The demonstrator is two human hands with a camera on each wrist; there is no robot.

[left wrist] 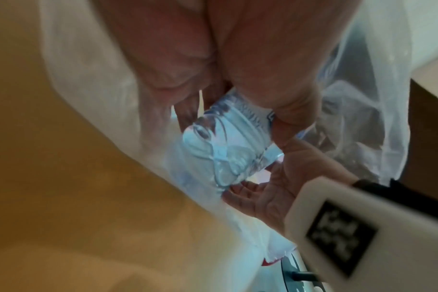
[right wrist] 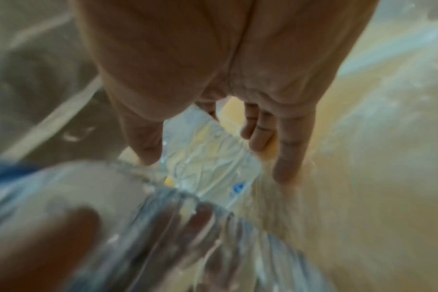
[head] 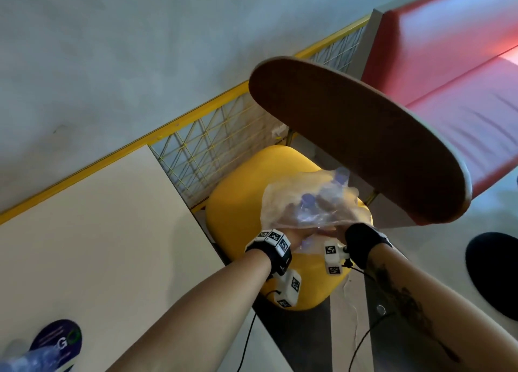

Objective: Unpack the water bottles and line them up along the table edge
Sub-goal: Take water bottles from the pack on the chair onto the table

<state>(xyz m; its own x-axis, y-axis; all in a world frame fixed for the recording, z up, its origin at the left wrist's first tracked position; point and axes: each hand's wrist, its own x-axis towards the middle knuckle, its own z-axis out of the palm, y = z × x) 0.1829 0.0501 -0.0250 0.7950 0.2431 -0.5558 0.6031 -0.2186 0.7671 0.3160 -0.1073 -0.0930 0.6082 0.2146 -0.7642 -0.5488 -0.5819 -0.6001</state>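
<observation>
Two hands at the mouth of one clear plastic bag (head: pixel 286 203) lying on one yellow moulded chair seat (head: pixel 238 203). Inside the bag, at least three blue caps of clear water bottles; exact count blurred by the film. Left hand (left wrist: pixel 250 59) wrapped, thumb against fingers, round one clear ribbed water bottle (left wrist: pixel 225 142) at the bag's opening: base towards the wrist, long axis running away into the bag, cap end hidden. Right hand (left wrist: pixel 270 197) just beside that base, palm bare, fingers straight, grasping nothing. One more bottle (head: pixel 25 357) on the pale rectangular tabletop (head: pixel 84 231), beside a dark blue round disc (head: pixel 59 341). One brown round table (head: pixel 350 136) overlapping the bag's far end; yellow wire-mesh fence (head: pixel 210 136) and red padded bench (head: pixel 448 49) behind.
</observation>
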